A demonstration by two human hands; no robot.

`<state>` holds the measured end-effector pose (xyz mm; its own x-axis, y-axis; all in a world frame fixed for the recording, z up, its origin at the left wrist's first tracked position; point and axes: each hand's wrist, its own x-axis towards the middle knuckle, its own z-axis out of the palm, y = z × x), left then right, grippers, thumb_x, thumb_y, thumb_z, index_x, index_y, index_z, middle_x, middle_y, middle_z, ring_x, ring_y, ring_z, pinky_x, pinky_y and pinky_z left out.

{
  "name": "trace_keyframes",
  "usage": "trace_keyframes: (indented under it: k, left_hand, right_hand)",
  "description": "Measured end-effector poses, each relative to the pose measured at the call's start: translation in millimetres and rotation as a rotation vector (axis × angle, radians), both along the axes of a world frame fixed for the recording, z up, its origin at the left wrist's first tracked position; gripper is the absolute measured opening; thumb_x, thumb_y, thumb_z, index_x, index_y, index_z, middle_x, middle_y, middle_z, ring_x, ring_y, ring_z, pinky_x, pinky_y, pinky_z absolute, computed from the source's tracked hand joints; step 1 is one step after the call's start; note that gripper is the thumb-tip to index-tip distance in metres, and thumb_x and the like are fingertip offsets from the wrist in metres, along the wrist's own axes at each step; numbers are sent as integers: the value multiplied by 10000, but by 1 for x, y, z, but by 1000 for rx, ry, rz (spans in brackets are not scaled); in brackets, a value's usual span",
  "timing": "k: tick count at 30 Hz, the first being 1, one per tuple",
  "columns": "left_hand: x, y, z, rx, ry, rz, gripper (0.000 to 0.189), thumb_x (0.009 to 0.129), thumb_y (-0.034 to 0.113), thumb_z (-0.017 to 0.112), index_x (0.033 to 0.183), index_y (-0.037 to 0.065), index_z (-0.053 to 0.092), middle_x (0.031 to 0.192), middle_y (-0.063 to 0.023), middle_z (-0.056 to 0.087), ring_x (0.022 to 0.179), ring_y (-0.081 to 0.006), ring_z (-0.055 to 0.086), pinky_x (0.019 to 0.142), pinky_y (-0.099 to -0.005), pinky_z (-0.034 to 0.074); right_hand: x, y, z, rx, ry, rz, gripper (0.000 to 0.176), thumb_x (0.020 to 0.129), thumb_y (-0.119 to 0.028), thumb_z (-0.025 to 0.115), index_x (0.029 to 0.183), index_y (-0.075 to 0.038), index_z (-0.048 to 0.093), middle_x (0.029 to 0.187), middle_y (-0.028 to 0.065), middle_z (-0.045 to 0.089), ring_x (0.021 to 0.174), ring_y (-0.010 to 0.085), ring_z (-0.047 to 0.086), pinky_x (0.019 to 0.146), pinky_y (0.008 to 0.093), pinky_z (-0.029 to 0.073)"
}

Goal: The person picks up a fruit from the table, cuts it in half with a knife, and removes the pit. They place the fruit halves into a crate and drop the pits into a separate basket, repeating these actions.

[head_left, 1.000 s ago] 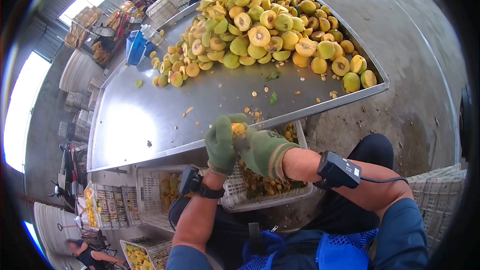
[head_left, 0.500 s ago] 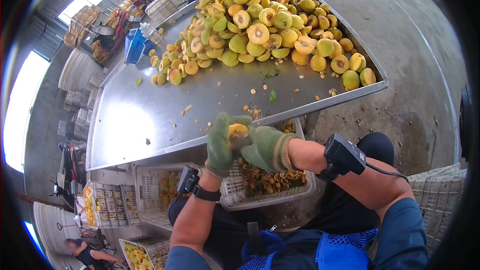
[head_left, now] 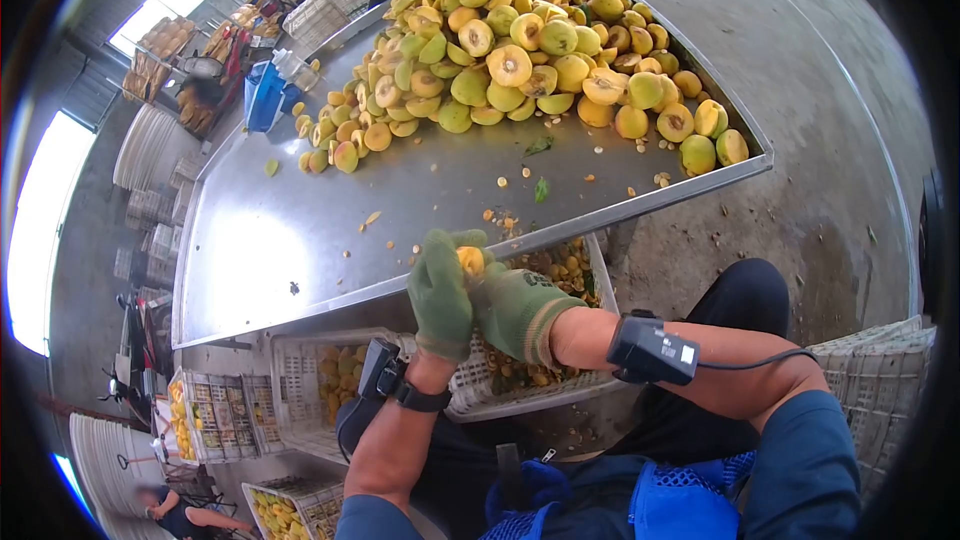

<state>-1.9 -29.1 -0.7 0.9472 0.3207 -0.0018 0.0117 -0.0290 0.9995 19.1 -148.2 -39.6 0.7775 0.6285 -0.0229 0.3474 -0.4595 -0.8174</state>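
Both my hands wear green knitted gloves and meet just over the front edge of the metal table. My left hand [head_left: 441, 290] is closed around a yellow peach half [head_left: 470, 259], whose orange flesh shows between the gloves. Pressed close against the fruit from the right is my right hand [head_left: 517, 312], its fingers curled; whatever they grip is hidden. Below the hands a white plastic crate [head_left: 548, 402] holds brown-orange scraps and pits. Across the table lies a big heap of cut yellow-green peaches [head_left: 508, 66].
The metal table [head_left: 400, 202] has a raised rim, with pits and leaves scattered on it. A blue container [head_left: 264, 97] and a clear bottle [head_left: 293, 68] stand at its left edge. More fruit crates [head_left: 300, 380] are at lower left. Other people sit at the far side and lower left.
My right forearm has shifted slightly left and turned, with the right glove's back now more in view. The peach half stays in my left hand. The view has shifted a little.
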Motion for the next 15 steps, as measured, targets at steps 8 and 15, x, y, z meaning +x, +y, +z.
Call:
trace_keyframes:
  k: [8, 15]
  left_hand:
    - [0, 1, -2, -16, -20, -43, 545, 1106, 443, 392, 1114, -25, 672, 933, -92, 702, 828, -136, 631, 772, -287, 543]
    - [-2, 1, -11, 49, -81, -38, 638, 1086, 533, 367, 1176, -34, 644, 984, -118, 712, 876, -175, 665, 804, -312, 564]
  right_hand:
    - [-6, -6, 29, -30, 148, -106, 241, 908, -173, 618, 1027, 32, 661, 979, 239, 705, 891, 418, 698, 772, 469, 555]
    - [-3, -2, 7, -19, 127, 1, 223, 904, -204, 637, 1030, -27, 686, 988, 224, 718, 945, 401, 707, 793, 456, 560]
